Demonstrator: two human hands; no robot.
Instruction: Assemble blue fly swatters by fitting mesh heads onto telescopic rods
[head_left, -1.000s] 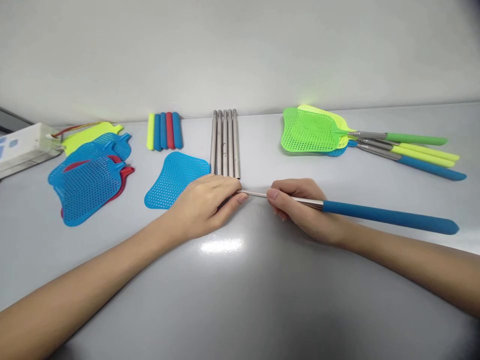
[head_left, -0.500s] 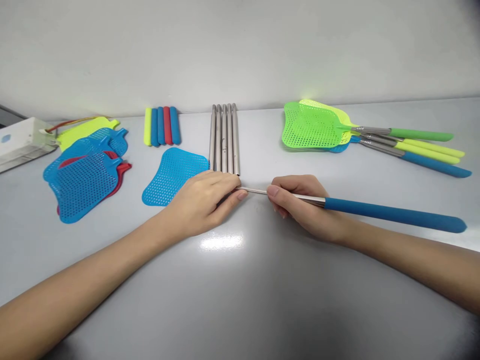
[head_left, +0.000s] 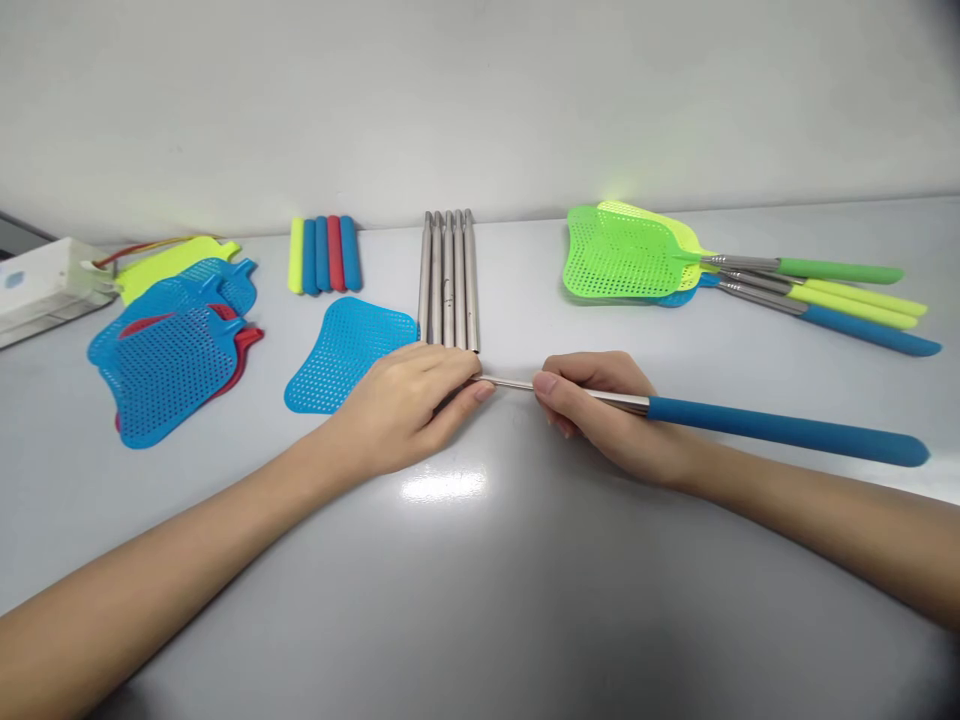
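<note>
My left hand (head_left: 411,405) is closed over the neck of a blue fly swatter head (head_left: 349,355), whose perforated paddle sticks out to the left. The thin end of a metal telescopic rod (head_left: 514,384) runs in under its fingers, and the joint there is hidden. My right hand (head_left: 600,400) pinches this rod between thumb and fingers, close to its thicker metal section. From the right hand, the rod's blue foam grip (head_left: 787,430) stretches off to the right.
Behind my left hand lie several metal rods (head_left: 448,280) in a row. Coloured foam grips (head_left: 324,255) are farther left, near loose swatter heads (head_left: 176,370) and a white box (head_left: 49,285). Several whole fly swatters (head_left: 626,250) are stacked at the back right, against the wall side.
</note>
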